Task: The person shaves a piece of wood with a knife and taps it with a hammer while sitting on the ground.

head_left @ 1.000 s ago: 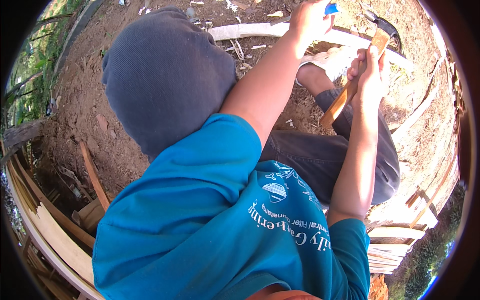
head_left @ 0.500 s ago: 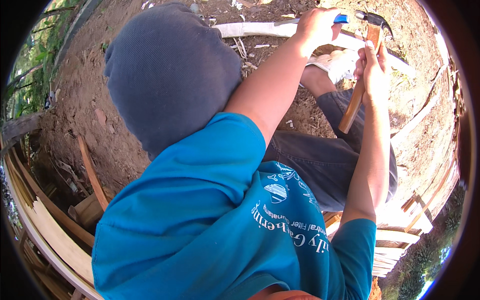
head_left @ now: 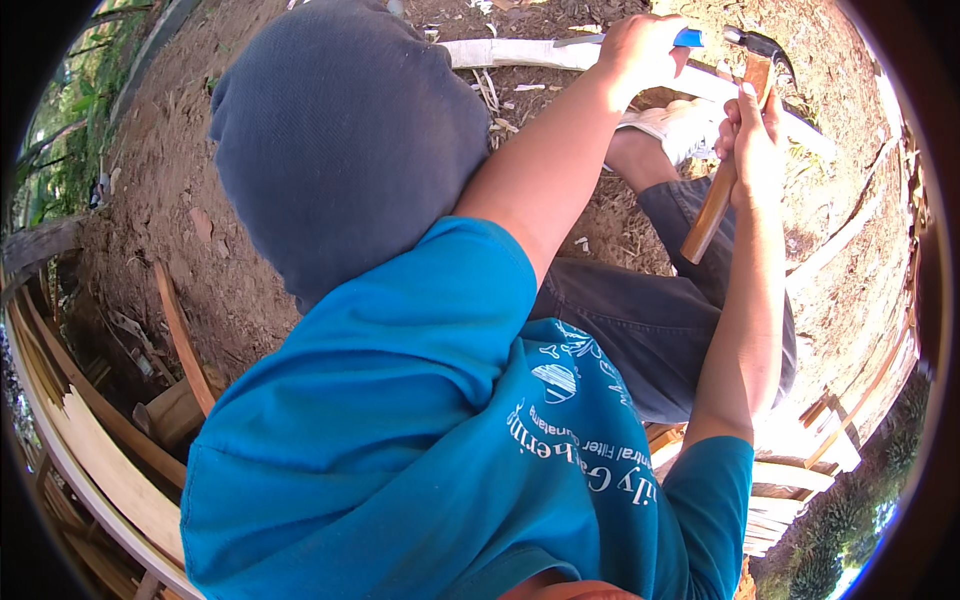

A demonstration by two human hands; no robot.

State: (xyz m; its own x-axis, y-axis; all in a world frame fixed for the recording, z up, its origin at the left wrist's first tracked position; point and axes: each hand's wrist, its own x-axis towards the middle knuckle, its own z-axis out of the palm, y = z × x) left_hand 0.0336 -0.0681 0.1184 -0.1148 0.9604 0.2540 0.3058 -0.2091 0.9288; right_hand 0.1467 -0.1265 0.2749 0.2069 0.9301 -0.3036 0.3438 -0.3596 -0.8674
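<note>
- The long, pale, peeled wooden pole (head_left: 520, 52) lies on the bare dirt ground (head_left: 180, 190) at the top of the view, its long axis running left to right and dipping toward the right behind the hands.
- A blue-handled knife or chisel (head_left: 640, 38) lies flat along that pole – blade tip pointing left, blue butt end pointing right.
- The left hand (head_left: 645, 50) is clenched round the blue handle, holding the blade against the wood.
- The right hand (head_left: 757, 140) grips a wooden-handled hammer (head_left: 725, 160), head up beside the blue butt, handle slanting down-left.
- Judged from this, the splitting is barely started – the blade sits near one end, pole seemingly whole, most of its length left.
- Pale chips (head_left: 520, 88) lie just below the pole.
</note>
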